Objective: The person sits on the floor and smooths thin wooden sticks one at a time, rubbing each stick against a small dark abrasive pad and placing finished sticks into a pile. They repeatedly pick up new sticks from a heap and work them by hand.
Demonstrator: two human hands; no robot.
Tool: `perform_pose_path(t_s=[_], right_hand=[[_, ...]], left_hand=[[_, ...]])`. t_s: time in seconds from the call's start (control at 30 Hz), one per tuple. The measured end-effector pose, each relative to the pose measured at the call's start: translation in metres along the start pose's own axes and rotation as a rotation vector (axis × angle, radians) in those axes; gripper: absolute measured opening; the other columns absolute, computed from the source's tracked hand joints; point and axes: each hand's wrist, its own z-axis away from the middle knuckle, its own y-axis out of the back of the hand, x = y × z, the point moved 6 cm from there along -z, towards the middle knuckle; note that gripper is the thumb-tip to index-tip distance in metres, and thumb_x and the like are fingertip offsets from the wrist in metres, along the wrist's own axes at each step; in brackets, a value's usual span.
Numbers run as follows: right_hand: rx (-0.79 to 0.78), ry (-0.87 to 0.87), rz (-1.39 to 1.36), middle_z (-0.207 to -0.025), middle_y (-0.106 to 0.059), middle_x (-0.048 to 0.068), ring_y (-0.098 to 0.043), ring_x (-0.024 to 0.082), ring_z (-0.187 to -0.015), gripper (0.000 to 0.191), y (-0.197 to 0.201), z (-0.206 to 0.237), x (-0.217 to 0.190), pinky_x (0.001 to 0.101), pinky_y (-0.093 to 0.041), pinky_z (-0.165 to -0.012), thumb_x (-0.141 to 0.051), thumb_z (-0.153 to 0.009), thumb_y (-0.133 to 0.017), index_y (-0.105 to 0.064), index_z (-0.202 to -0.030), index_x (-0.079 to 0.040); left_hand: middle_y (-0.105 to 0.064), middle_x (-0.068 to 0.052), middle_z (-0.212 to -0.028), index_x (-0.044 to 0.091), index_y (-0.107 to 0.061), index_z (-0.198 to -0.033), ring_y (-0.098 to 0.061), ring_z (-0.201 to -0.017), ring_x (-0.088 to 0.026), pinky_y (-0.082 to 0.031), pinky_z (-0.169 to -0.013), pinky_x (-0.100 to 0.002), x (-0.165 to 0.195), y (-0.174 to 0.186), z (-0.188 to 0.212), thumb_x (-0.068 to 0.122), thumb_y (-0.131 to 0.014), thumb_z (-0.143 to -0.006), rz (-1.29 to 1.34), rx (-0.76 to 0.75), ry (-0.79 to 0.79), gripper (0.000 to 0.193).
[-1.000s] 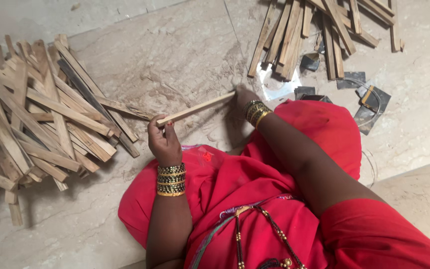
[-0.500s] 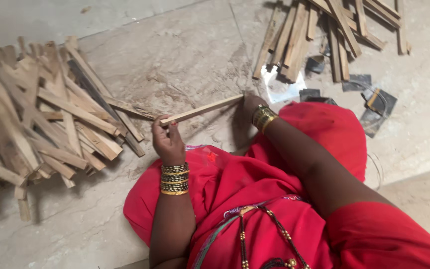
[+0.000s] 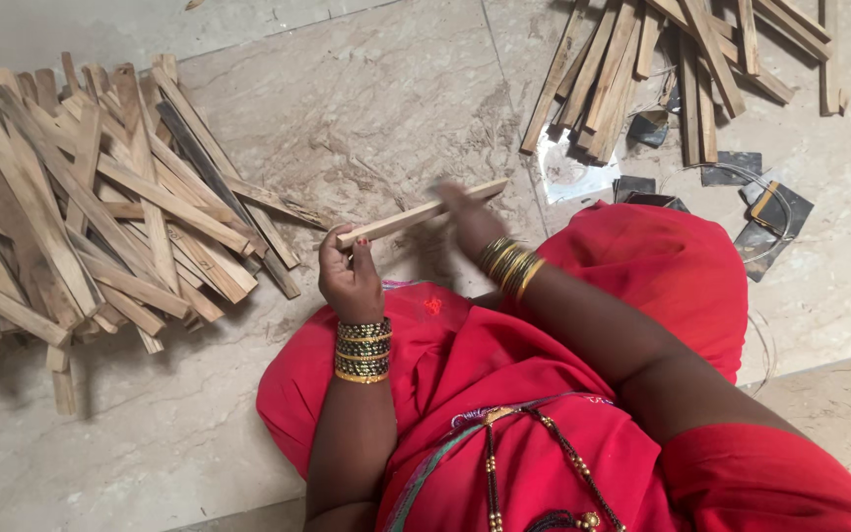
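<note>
My left hand grips the near left end of a thin pale wooden stick, which it holds level just above the stone floor. My right hand is closed over the stick's right half and is blurred by motion. Only the stick's far tip shows past it. Both wrists carry stacks of gold and dark bangles. My knee, under red cloth, is just right of the right hand.
A big loose heap of similar wooden sticks lies on the floor at the left. A second heap of sticks lies at the top right. Near it are several dark square sheets and a thin wire loop.
My right hand has slid left from the stick's far end toward its middle. The left hand still holds the near end. The view has shifted a little.
</note>
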Motion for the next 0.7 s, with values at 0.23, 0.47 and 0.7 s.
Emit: perform_pose_path(t_s=[0.23, 0.47, 0.7], right_hand=[[-0.027, -0.252, 0.124, -0.156, -0.054, 0.012, -0.066, 0.031, -0.123, 0.063, -0.014, -0.020, 0.024, 0.0409, -0.054, -0.102, -0.006, -0.100, -0.044, -0.033, -0.162, -0.014], [0.326, 0.652, 0.406, -0.160, -0.035, 0.028, -0.043, 0.036, -0.148, 0.078, -0.067, 0.053, -0.076, 0.0445, -0.044, -0.117, -0.005, -0.088, -0.057, -0.025, -0.159, 0.001], [0.154, 0.060, 0.371, -0.159, -0.041, 0.027, -0.049, 0.038, -0.139, 0.061, -0.034, -0.033, 0.056, 0.0452, -0.050, -0.103, -0.005, -0.101, -0.049, -0.028, -0.158, -0.001]], left_hand=[[-0.069, -0.007, -0.097, -0.003, -0.062, -0.115, -0.068, -0.078, -0.007, -0.058, -0.067, -0.021, -0.021, 0.001, -0.004, -0.003, -0.067, -0.097, 0.078, 0.109, 0.140, 0.019], [-0.070, -0.008, -0.089, -0.006, -0.064, -0.115, -0.065, -0.075, -0.009, -0.058, -0.067, -0.023, -0.028, 0.010, 0.000, -0.006, -0.065, -0.097, 0.083, 0.146, 0.152, 0.018], [-0.071, -0.008, -0.089, -0.004, -0.064, -0.112, -0.070, -0.070, -0.011, -0.061, -0.062, -0.024, -0.036, 0.014, -0.005, -0.002, -0.068, -0.095, 0.034, 0.164, 0.294, 0.018]])
